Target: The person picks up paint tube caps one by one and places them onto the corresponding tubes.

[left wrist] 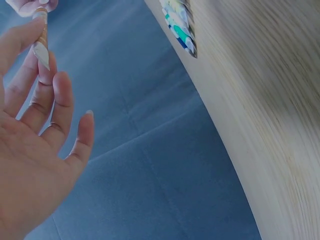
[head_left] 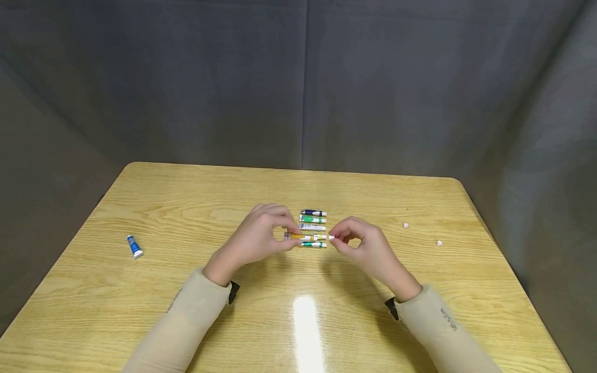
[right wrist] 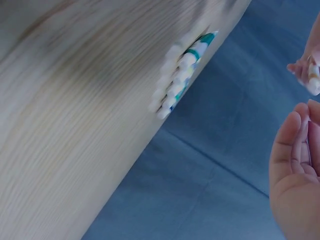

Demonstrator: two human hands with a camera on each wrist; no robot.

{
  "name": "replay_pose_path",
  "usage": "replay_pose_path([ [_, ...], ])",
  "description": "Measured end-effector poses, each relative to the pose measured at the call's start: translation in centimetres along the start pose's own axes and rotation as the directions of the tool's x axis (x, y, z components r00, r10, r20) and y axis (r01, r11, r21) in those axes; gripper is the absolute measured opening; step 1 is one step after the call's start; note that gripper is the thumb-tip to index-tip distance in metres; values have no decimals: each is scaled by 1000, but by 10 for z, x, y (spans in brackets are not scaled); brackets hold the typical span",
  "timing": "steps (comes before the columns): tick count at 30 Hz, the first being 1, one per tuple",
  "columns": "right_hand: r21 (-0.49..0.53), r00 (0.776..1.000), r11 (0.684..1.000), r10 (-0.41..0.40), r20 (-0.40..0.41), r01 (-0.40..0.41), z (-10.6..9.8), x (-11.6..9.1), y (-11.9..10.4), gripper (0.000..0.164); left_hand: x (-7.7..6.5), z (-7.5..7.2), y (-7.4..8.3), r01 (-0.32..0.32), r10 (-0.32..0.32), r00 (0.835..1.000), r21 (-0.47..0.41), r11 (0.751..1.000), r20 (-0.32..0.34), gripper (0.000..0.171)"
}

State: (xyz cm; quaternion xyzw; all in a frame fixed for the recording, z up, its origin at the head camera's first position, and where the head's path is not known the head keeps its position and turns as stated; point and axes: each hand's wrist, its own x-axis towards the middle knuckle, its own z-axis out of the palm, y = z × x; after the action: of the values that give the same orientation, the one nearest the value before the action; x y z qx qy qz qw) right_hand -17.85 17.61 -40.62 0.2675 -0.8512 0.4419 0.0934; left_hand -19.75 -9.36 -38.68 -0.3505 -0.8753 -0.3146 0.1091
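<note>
In the head view my left hand (head_left: 260, 231) pinches a yellow-orange paint tube (head_left: 296, 237) between thumb and fingertips, its white neck toward the right. The left wrist view shows this tube (left wrist: 43, 36) raised above the table, its flat pale end toward the palm. Just right of its neck, my right hand (head_left: 364, 242) pinches a small white cap (head_left: 331, 237). Below and behind lies a row of paint tubes: dark blue (head_left: 311, 212), green (head_left: 311, 219), white (head_left: 310, 227) and a darker green one (head_left: 317, 244) nearest me. The held tube partly hides the row.
A blue paint tube (head_left: 134, 247) lies alone on the left of the wooden table (head_left: 210, 331). Two small white caps, one farther back (head_left: 406, 225) and one nearer (head_left: 439, 243), lie at the right. Dark curtains (head_left: 224, 93) hang behind the table's far edge.
</note>
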Motion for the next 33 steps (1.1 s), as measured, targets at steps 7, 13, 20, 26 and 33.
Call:
replay_pose_path([
  [7, 30, 999, 998, -47, -5, 47, 7, 1, -9, 15, 3, 4, 5, -28, 27, 999, -11, 1000, -22, 13],
  [13, 40, 999, 998, -39, -1, 39, 9, 1, -12, 15, 3, 7, 7, -27, 27, 1000, -11, 1000, -16, 14],
  [20, 42, 1000, 999, -20, -4, 20, 10, -1, -13, 14, 2, 7, 8, -16, 15, 1000, -39, 999, -27, 13],
  [26, 61, 1000, 998, -8, -15, 9, 10, -3, -14, 14, 1, 7, 8, -17, 14, 999, -62, 998, -39, 14],
  [33, 78, 999, 996, -27, -37, 30, 10, -3, -14, 14, 2, 7, 6, -32, 28, 999, -101, 994, -37, 13],
])
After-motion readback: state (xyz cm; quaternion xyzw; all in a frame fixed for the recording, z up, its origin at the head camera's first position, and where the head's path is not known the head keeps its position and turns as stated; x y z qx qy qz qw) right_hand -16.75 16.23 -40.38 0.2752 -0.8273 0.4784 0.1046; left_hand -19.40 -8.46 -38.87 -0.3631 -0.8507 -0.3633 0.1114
